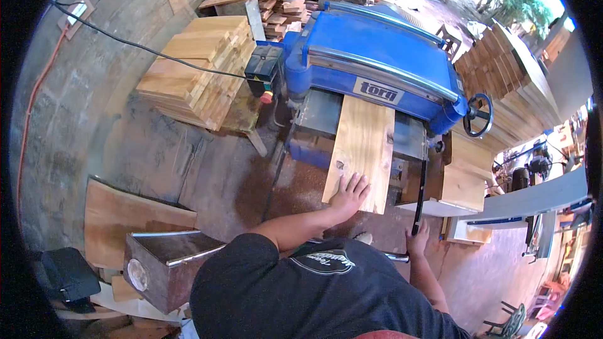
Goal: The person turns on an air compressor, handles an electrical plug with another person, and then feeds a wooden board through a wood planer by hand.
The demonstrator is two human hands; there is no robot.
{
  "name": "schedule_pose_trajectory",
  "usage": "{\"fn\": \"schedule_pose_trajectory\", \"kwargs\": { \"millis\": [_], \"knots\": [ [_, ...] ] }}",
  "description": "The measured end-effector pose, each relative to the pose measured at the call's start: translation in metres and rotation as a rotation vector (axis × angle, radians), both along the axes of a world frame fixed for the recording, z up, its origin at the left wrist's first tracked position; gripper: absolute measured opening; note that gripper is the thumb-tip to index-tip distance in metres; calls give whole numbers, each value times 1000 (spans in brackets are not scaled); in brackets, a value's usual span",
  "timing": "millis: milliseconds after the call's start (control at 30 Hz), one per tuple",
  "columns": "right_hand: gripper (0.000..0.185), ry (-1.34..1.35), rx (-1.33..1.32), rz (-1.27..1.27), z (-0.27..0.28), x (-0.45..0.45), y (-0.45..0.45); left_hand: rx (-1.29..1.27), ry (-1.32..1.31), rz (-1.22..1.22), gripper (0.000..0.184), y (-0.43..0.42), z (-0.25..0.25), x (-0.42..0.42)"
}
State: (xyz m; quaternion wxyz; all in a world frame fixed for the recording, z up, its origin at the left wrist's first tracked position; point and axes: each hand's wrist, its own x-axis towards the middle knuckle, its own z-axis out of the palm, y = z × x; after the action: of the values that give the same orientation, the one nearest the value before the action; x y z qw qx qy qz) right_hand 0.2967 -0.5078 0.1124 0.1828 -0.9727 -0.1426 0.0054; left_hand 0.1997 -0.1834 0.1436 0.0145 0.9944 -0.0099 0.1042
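Observation:
A wooden board (363, 144) lies with its far end under the blue thickness planer (377, 44), and its near end sticks out towards me. My left hand (350, 198) rests flat on the near end of the board, fingers spread. At the lower right, my right hand (418, 238) is round the near end of a long black bar (421, 194) that runs back to the planer. Part of its grip is hidden. A metal planer bed (317, 113) shows beside the board.
Stacked boards (195, 69) sit on a low bench to the left, and another tall stack (502, 81) rises at the right. A handwheel (478, 115) juts from the planer's right side. A black cable (151, 47) crosses from the wall to the switch box (264, 66). A metal-edged box (169, 263) stands at lower left.

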Motion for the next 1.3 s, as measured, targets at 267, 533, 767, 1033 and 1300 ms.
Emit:
{"fn": "schedule_pose_trajectory", "kwargs": {
  "millis": [267, 533, 767, 1033, 1300],
  "knots": [
    [46, 1122, 1082, -119, 27, -7, 147, -18, -25, 14, 57, -2, 2, -3],
    [47, 880, 852, -165, -14, 6, 163, -199, 320, -64, 97, 16, 42, -6],
    [47, 870, 676, -247, -8, 8, 170, -164, 144, -202, 98, 56, 33, -5],
    [51, 852, 756, -218, 29, 12, 181, -107, 208, -193, 101, 61, 27, 11],
    [51, 861, 734, -202, 29, 15, 183, -112, 112, -200, 100, 62, 22, 15]
  ]
}}
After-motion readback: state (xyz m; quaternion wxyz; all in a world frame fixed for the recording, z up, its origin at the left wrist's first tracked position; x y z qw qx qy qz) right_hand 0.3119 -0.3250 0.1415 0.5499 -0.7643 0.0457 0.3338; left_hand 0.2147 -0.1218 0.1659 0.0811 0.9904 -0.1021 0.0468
